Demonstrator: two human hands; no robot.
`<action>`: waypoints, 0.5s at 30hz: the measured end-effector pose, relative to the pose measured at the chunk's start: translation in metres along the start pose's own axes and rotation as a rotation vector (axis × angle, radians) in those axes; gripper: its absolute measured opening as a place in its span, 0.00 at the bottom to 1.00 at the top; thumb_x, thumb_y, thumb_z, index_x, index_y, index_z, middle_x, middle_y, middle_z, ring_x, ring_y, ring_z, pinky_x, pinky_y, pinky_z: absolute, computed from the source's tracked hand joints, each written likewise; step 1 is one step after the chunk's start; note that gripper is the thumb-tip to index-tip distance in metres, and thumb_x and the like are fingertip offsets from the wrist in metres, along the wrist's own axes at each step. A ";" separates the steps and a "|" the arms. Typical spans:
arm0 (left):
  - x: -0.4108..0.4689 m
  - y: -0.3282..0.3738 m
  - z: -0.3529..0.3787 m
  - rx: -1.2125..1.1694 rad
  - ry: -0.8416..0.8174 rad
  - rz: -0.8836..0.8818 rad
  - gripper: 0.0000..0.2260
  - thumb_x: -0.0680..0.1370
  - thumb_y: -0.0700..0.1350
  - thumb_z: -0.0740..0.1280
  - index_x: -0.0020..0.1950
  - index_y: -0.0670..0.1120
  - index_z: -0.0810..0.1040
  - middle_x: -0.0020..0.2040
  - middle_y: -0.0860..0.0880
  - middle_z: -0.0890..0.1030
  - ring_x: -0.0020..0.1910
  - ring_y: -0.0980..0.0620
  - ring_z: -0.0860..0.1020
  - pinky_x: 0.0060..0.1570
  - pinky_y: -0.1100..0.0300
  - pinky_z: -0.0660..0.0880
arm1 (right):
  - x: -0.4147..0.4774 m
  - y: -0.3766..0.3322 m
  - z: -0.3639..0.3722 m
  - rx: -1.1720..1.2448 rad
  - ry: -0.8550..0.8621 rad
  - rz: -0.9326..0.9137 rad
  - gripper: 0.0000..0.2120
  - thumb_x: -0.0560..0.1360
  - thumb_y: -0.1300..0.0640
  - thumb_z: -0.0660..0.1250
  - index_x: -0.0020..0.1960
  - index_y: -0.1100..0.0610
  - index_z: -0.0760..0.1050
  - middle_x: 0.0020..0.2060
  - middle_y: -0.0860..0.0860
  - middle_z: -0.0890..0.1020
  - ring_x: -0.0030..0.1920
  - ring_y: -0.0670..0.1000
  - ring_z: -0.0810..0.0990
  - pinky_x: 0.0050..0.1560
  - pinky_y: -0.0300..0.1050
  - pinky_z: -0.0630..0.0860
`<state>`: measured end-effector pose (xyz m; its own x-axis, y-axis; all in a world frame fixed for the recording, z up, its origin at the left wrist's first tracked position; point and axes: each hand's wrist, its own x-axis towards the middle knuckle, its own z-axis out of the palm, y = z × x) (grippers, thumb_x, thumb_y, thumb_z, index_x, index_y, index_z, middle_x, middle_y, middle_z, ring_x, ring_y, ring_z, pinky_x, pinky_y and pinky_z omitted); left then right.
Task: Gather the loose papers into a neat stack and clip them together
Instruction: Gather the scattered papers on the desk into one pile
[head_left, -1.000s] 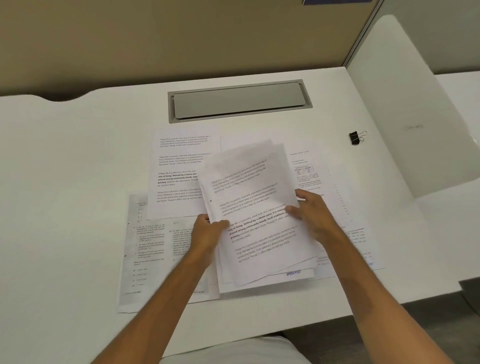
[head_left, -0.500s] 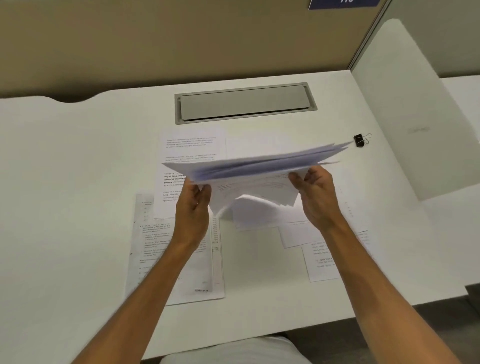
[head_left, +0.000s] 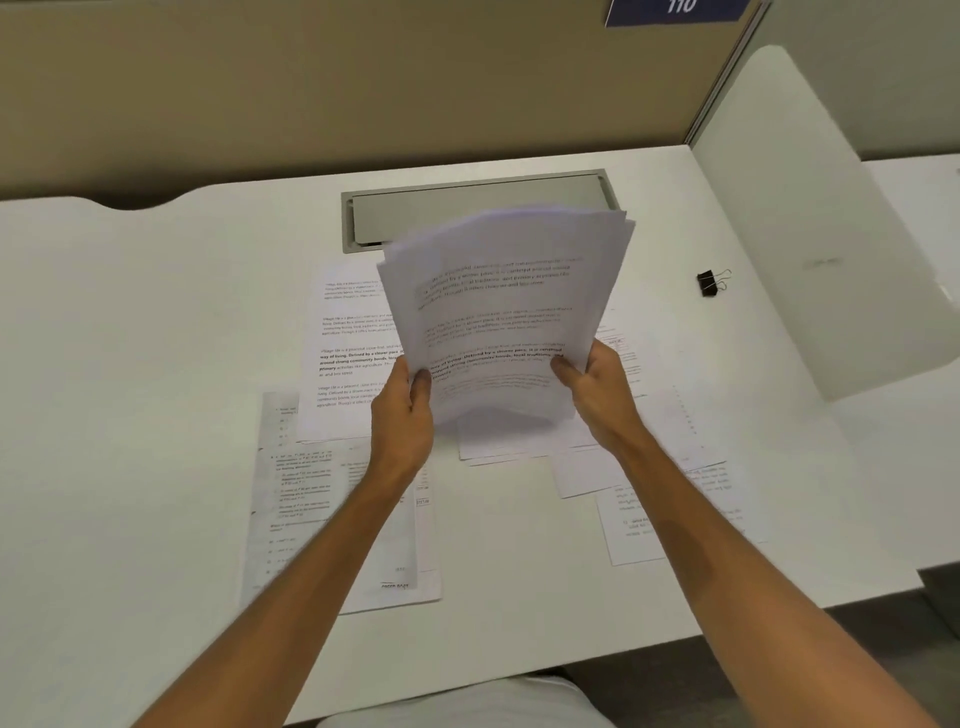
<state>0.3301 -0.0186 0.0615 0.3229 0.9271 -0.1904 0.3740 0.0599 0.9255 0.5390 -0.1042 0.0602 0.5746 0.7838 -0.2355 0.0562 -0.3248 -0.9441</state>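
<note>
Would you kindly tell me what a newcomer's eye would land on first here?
First, the bundle of printed papers held upright at centre, gripped by the left hand and right hand. Next, loose sheets scattered flat on the white desk, and a black binder clip alone at far right.
</note>
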 end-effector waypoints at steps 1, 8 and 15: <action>0.003 0.003 0.000 -0.003 0.002 0.007 0.13 0.86 0.44 0.57 0.69 0.49 0.72 0.62 0.51 0.79 0.59 0.53 0.78 0.58 0.59 0.77 | 0.002 -0.003 -0.002 -0.015 0.015 -0.008 0.18 0.79 0.63 0.64 0.68 0.59 0.75 0.61 0.55 0.83 0.61 0.58 0.81 0.63 0.61 0.79; 0.036 0.018 0.010 0.073 -0.076 -0.014 0.08 0.84 0.44 0.60 0.62 0.45 0.74 0.58 0.49 0.80 0.55 0.48 0.81 0.53 0.52 0.80 | 0.029 -0.012 -0.027 -0.094 0.091 0.069 0.16 0.75 0.67 0.70 0.61 0.58 0.76 0.58 0.55 0.84 0.55 0.56 0.84 0.57 0.57 0.82; 0.054 -0.006 0.052 0.193 -0.096 -0.230 0.06 0.79 0.41 0.67 0.53 0.40 0.80 0.49 0.45 0.83 0.45 0.49 0.79 0.50 0.50 0.80 | 0.047 0.015 -0.025 -0.396 0.148 0.274 0.09 0.72 0.68 0.67 0.52 0.65 0.79 0.48 0.57 0.84 0.48 0.58 0.83 0.45 0.48 0.80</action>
<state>0.3903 0.0122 0.0288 0.2880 0.8576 -0.4261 0.6018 0.1841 0.7772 0.5876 -0.0856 0.0404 0.7195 0.5677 -0.4000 0.1761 -0.7063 -0.6857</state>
